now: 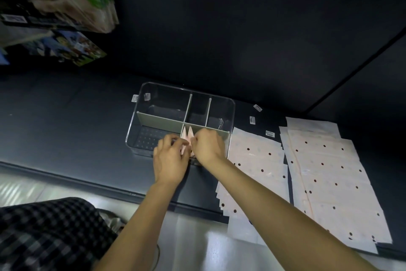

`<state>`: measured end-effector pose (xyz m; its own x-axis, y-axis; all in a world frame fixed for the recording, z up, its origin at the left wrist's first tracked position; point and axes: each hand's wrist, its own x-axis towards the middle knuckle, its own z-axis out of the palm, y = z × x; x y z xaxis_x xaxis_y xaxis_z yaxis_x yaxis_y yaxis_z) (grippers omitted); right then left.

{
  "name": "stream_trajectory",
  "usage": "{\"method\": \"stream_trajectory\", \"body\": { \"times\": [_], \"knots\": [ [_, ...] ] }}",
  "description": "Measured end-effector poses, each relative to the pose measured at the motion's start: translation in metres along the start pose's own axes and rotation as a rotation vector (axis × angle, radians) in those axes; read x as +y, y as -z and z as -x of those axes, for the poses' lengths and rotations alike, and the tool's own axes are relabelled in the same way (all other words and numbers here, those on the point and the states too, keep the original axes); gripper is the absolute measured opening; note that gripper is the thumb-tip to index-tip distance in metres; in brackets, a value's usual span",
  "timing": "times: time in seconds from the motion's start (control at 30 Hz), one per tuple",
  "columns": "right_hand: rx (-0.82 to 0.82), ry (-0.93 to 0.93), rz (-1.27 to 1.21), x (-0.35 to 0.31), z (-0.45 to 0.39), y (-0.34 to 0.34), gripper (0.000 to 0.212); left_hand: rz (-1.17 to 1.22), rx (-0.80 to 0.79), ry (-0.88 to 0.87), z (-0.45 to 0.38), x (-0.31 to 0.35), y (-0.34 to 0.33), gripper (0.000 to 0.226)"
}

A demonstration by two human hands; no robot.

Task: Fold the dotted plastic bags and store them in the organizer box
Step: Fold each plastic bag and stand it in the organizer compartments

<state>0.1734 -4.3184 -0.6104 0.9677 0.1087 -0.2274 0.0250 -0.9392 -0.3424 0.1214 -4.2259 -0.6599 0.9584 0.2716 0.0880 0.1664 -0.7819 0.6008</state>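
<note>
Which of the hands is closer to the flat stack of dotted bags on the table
Right. The right hand is over the organizer box beside the flat dotted bags; the left hand is farther away.

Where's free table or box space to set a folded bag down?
Bare table left of the box, and the strip behind it. In the box, three far compartments and the near-left one hold nothing. Crowded: near-right compartment, where both hands, left and right, handle folded bags; flat bags cover the right.
</note>
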Motion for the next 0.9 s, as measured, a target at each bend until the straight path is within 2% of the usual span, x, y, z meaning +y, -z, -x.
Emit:
{"method": "stream_trajectory", "body": {
  "times": [0.2, 0.4, 0.53, 0.6, 0.67, 0.77, 0.83, 0.9],
  "knots": [
    [-0.043, -0.079, -0.225, 0.001, 0.0, -0.011, 0.023, 0.143, 0.06, 0.05, 0.002, 0.003, 0.003, 0.019],
    [-0.29, -0.07, -0.613, 0.015, 0.004, -0.008, 0.033, 0.073, 0.011, -0.011, 0.004, 0.001, 0.003, 0.022],
    [-0.135, -0.022, -0.791, 0.052, 0.026, 0.009, 0.028, 0.023, -0.004, 0.011, 0.001, -0.001, 0.002, 0.018],
    [-0.024, 0.044, -0.698, 0.089, 0.047, 0.018, 0.023, 0.027, -0.003, 0.005, 0.001, 0.0, 0.001, 0.017],
    [0.002, 0.074, -0.463, 0.134, 0.076, 0.023, 0.027, 0.019, -0.007, -0.011, 0.001, 0.002, 0.0, 0.017],
    [-0.075, 0.145, -0.097, 0.201, 0.122, 0.017, 0.053, 0.012, -0.008, 0.003, 0.002, 0.009, -0.002, 0.018],
    [-0.163, 0.21, 0.01, 0.237, 0.148, 0.007, 0.072, 0.03, 0.008, -0.008, 0.005, 0.017, -0.001, 0.018],
    [-0.244, 0.264, 0.091, 0.26, 0.168, -0.004, 0.086, 0.032, 0.032, -0.124, 0.014, 0.029, -0.002, 0.015]
  ]
}}
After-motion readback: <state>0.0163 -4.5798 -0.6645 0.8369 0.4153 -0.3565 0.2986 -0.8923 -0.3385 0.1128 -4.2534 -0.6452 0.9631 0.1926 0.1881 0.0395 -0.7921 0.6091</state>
